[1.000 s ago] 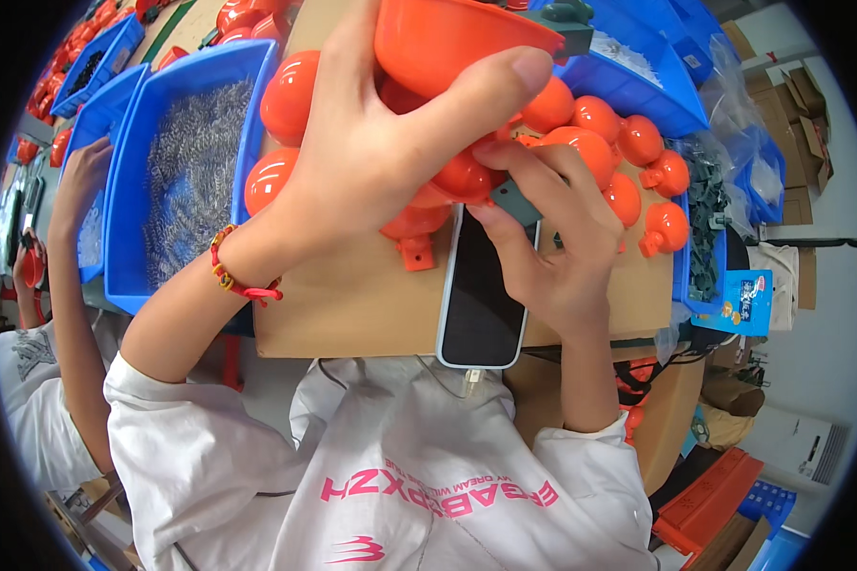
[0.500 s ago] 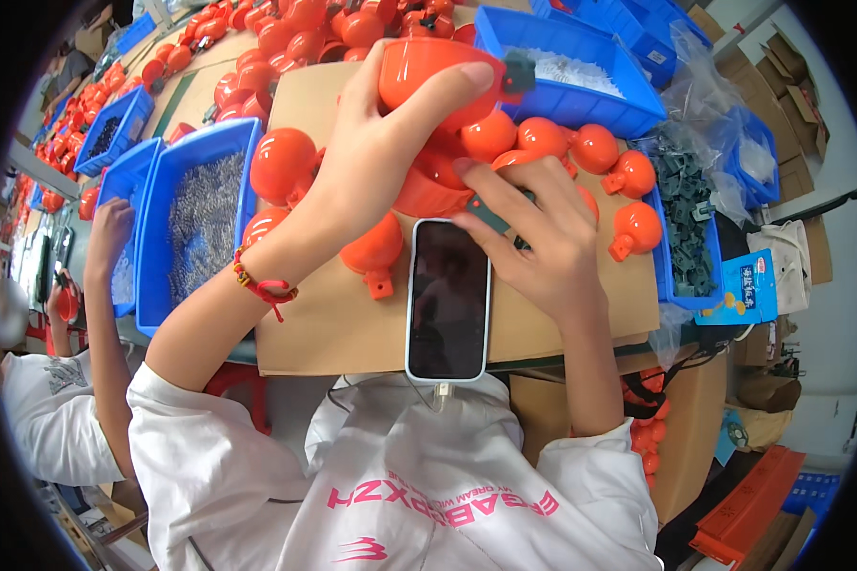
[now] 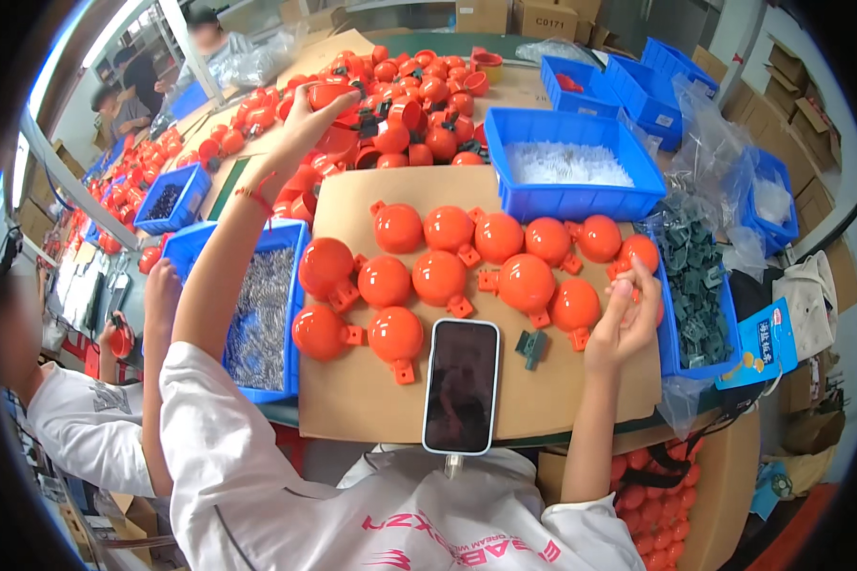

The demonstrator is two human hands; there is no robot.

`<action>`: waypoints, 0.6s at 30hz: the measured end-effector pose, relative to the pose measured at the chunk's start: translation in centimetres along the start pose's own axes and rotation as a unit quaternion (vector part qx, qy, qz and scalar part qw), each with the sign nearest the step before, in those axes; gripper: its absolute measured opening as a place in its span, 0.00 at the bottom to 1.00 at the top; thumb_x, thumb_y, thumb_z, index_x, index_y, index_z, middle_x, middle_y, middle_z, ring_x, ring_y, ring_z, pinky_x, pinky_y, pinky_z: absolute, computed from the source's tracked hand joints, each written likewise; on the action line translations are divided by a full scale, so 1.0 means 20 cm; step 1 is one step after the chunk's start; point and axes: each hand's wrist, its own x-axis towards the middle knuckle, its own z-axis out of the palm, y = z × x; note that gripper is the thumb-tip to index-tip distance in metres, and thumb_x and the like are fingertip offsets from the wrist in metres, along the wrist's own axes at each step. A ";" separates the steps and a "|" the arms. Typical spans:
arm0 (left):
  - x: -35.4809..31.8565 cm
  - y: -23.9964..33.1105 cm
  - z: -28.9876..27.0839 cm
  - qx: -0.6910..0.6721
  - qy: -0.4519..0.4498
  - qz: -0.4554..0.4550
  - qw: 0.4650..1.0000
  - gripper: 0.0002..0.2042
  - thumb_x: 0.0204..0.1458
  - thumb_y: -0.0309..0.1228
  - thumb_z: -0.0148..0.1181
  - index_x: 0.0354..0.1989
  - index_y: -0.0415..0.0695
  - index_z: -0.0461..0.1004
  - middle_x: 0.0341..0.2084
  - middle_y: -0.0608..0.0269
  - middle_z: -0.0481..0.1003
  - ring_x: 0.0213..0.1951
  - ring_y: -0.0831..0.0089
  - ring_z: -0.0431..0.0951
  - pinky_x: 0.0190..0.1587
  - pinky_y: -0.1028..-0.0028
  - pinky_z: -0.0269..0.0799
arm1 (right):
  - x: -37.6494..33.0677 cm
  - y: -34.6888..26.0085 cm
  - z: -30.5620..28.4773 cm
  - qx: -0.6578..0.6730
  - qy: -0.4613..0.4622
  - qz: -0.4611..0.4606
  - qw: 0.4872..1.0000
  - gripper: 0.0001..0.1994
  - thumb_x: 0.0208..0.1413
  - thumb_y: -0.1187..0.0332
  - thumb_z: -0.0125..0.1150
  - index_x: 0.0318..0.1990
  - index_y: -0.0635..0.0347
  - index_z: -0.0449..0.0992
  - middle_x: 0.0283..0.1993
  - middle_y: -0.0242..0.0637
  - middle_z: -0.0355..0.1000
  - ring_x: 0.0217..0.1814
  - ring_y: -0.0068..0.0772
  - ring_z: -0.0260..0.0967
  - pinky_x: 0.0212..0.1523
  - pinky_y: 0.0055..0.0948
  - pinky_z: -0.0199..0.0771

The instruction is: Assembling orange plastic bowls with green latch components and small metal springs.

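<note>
My left hand [image 3: 307,119] is stretched out over the far heap, its fingers around a glossy red cup [image 3: 330,94] with a dark clip beside it. Whether that clip belongs to this cup is hard to tell. At the right end of the cardboard sheet [image 3: 362,403], my right hand [image 3: 627,322] is raised with loosely bent fingers and nothing visible in them. Red cups partly show behind it. Several round red cups with small square tabs [image 3: 439,278] lie dome up in rows on the cardboard. A dark green plastic clip [image 3: 531,349] lies near my right hand.
A phone [image 3: 461,385] lies at the near edge, cable attached. Blue bins hold metal springs [image 3: 265,319], white plastic pieces [image 3: 567,164] and green clips [image 3: 692,285]. A heap of red cups [image 3: 419,105] spreads across the back. A co-worker's arm [image 3: 157,352] is at left.
My left hand has carried a red cup from above the cardboard to the far heap. My right hand has moved away right. The view has tilted up, showing more of the table.
</note>
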 end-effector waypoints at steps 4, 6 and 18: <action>0.23 -0.06 -0.09 0.056 0.074 0.039 0.995 0.45 0.38 0.51 0.63 0.59 0.41 0.45 0.55 0.41 0.55 0.56 0.57 0.59 0.57 0.66 0.55 | -0.01 0.01 0.01 -0.014 -0.009 0.004 1.000 0.10 0.53 0.77 0.46 0.43 0.68 0.69 0.34 0.39 0.66 0.32 0.28 0.63 0.33 0.24 0.64; 0.26 -0.10 0.10 0.067 0.034 0.087 0.993 0.45 0.38 0.52 0.63 0.59 0.41 0.46 0.55 0.41 0.55 0.56 0.56 0.58 0.57 0.66 0.54 | 0.00 0.04 -0.05 -0.050 0.003 0.008 0.999 0.10 0.53 0.77 0.46 0.42 0.68 0.70 0.34 0.40 0.66 0.33 0.28 0.63 0.33 0.24 0.64; -0.56 0.02 -0.04 0.304 -0.248 0.187 0.901 0.27 0.43 0.41 0.60 0.52 0.46 0.60 0.46 0.54 0.66 0.50 0.61 0.66 0.52 0.64 0.60 | -0.02 0.00 -0.04 -0.054 -0.014 0.048 0.997 0.08 0.54 0.76 0.46 0.38 0.67 0.71 0.33 0.37 0.67 0.31 0.25 0.63 0.33 0.22 0.63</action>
